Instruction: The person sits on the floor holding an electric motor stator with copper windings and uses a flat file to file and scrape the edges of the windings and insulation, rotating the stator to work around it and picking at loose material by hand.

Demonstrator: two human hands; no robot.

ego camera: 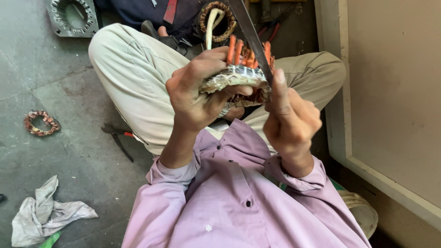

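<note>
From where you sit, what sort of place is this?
Probably a small motor-repair workshop, worked on the floor. The left hand holds a wound stator, the right hand a blade; pliers and a copper coil lie nearby.

free: floor [69,105] L | blocked: wall [395,92] R, knees [138,78] ahead

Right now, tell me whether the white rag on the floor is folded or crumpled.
Crumpled. The white rag lies in a loose, wrinkled heap on the grey floor, with uneven creases and no neat edges.
</note>
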